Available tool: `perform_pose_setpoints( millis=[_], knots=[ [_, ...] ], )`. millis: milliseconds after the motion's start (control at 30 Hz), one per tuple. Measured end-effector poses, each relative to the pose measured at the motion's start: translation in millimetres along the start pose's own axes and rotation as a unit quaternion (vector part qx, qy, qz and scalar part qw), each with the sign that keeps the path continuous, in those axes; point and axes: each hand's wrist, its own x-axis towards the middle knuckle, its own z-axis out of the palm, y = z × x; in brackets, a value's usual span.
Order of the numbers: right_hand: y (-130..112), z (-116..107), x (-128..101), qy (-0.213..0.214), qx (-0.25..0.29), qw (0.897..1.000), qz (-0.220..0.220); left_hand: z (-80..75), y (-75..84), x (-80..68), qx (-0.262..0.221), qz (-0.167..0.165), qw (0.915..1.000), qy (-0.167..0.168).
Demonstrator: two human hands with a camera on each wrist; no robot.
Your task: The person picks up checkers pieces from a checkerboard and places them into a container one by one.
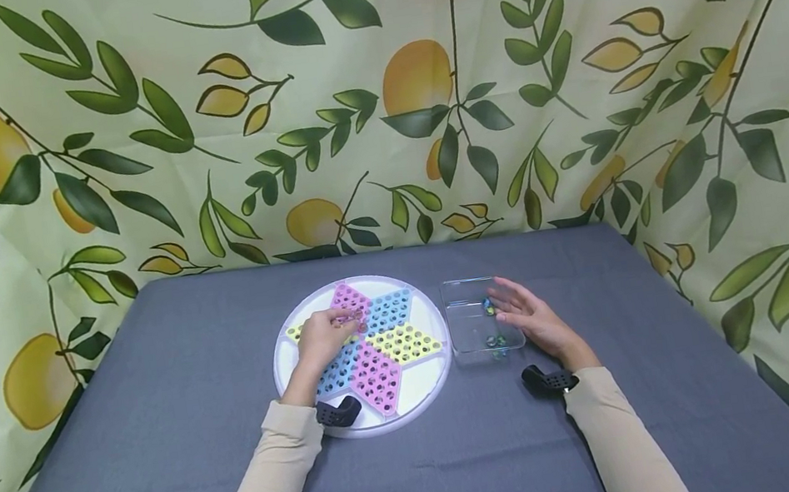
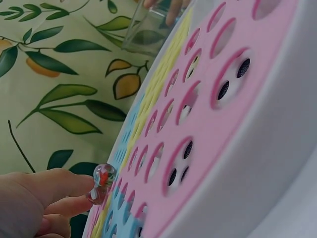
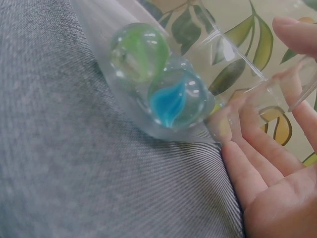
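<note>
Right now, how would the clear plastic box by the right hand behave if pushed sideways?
The clear plastic box looks thin-walled and light, so it would probably slide easily on the grey cloth. The glass marbles inside would likely roll and rattle. The right hand at its side could steady it.

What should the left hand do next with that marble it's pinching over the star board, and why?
Probably lower the marble into the nearest free hole of the board and let go. The left hand pinches it at its fingertips just above the pink point of the star, where holes look free. The right hand rests open against the clear box, which holds more marbles.
</note>
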Motion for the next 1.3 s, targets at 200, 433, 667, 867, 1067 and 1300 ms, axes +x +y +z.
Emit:
perform_pose_setpoints(
  millis=[200,433,667,867,1067,1300],
  knots=[
    [1.9,-0.7,0.8,0.003,0.009,1.000,0.001,0.4,1.1,-1.2,0.002,-0.014,0.9999,-0.002],
    [1.2,-0.4,1.0,0.002,-0.001,1.000,0.000,0.2,0.5,-1.4,0.017,-0.009,0.9998,-0.006],
    [0.0,0.5,0.1,0.004,0.007,1.000,0.002,-0.5,1.1,-2.4,0.025,-0.004,0.9997,-0.003],
    [1.0,-0.1,0.7,0.001,0.010,1.000,0.002,-2.5,2.1,-3.0,0.016,-0.011,0.9997,0.011],
    [-0.2,0.5,0.3,0.000,0.011,1.000,0.003,-5.2,3.2,-2.2,0.001,-0.002,0.9999,0.016],
    [0.5,0.3,-0.2,-0.001,0.007,1.000,0.000,-6.7,6.1,-3.2,-0.013,-0.004,0.9998,0.013]
  ],
)
